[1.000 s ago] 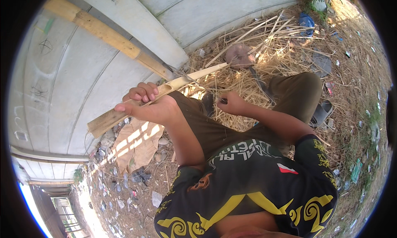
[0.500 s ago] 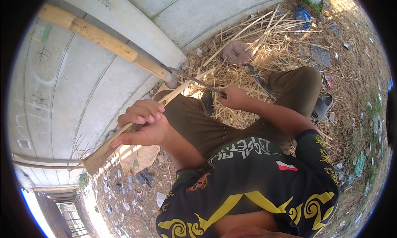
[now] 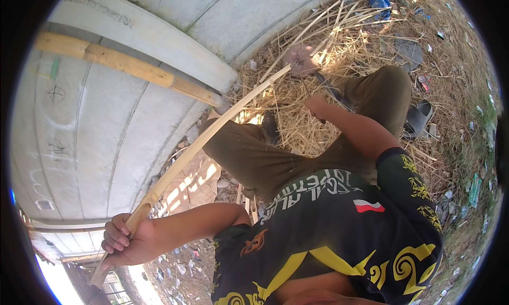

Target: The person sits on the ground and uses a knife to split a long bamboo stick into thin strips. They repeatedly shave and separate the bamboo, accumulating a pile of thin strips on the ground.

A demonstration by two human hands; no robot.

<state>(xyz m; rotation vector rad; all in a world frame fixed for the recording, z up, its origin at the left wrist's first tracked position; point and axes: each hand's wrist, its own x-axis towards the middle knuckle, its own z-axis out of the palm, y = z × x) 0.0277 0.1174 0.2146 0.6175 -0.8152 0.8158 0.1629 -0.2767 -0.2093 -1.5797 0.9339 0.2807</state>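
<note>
A long, pale split-bamboo strip (image 3: 196, 145) runs slantwise from the lower left up to the straw. My left hand (image 3: 130, 240) is closed round it near its lower end, out at the far left. The strip's upper tip lies by a round pinkish block (image 3: 301, 60). My right hand (image 3: 317, 105) is a fist above the straw between my legs, apart from the strip. The knife seen in that fist earlier is nearly all hidden now; only a small dark bit shows under the fist.
Straw-like shavings (image 3: 297, 114) cover the ground between my trousered legs. Several thin strips (image 3: 339, 26) lie beyond the block, near a blue plastic bag (image 3: 379, 3). A bamboo pole (image 3: 124, 63) leans along the pale wall (image 3: 101, 109). A dark sandal (image 3: 419, 118) sits beside my right knee.
My left hand has moved down and left, drawing the bamboo strip with it. My right hand has shifted up and slightly right, away from the strip; the knife blade no longer shows across it.
</note>
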